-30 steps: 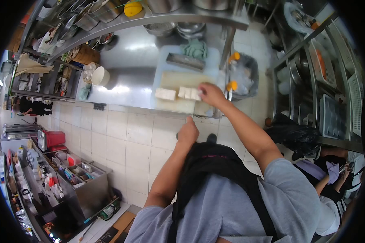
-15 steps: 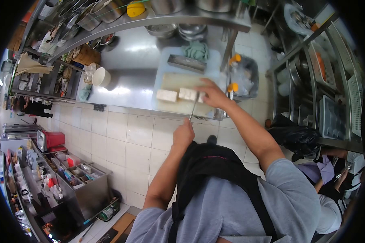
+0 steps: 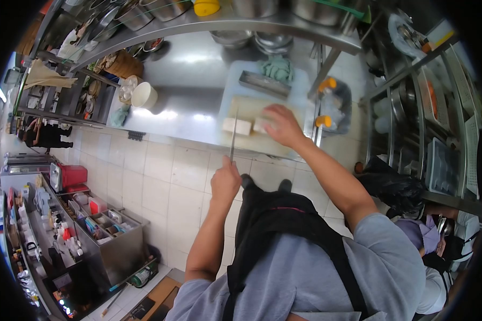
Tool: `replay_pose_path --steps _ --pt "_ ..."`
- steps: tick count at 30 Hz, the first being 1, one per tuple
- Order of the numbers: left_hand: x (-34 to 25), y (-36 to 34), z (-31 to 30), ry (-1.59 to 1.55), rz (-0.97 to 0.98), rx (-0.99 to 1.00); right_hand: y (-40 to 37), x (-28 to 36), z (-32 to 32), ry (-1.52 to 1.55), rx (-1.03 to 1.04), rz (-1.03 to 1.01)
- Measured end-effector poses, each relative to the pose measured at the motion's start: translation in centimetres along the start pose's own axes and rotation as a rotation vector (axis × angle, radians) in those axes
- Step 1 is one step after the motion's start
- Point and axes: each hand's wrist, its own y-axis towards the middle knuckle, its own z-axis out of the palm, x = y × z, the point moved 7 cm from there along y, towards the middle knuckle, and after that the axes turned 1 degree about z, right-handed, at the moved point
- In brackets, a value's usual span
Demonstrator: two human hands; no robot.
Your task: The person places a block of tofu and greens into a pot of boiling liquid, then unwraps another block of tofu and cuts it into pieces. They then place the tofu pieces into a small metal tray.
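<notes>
My left hand is closed round the handle of a long knife. Its blade points away from me and overlaps the left part of a white rectangular block, which looks like tofu. Beside it, to the right, lies a second white block, partly hidden by my right hand. The thumb and fingers of that hand, a little blurred, are around this block's right end. Both blocks lie on a cream cutting board, set on a larger pale board.
Behind the blocks are a metal rectangular tray and a green cloth. A white tub stands on the steel counter to the left. A grey bin is right of the counter; a steel shelf crosses above.
The knife has moved left, from the right block to the left one, its blade now straighter. My right hand stays by the right block. The whole view has shifted slightly.
</notes>
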Motion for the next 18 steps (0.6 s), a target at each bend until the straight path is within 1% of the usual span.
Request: replay_pose_path --steps 2,3,5,8,11,18 --pt "1.0 0.6 -0.4 0.047 -0.035 0.045 1.2 1.3 2.9 -0.107 0.057 -0.017" --pt "1.2 0.8 -0.6 0.046 -0.036 0.046 1.6 1.8 3.9 -0.107 0.058 -0.017" --pt "1.4 1.1 -0.5 0.080 -0.007 0.068 1.9 2.1 6.1 -0.212 0.104 0.003" --pt "1.6 1.3 -0.5 0.102 0.014 0.101 2.2 2.4 8.1 -0.303 0.102 0.010" --pt "2.3 1.6 -0.3 0.099 0.044 0.102 2.4 2.1 9.0 -0.317 0.131 0.051" --pt "3.2 1.9 0.2 0.068 0.110 0.112 2.5 2.0 9.0 -0.313 0.120 0.089"
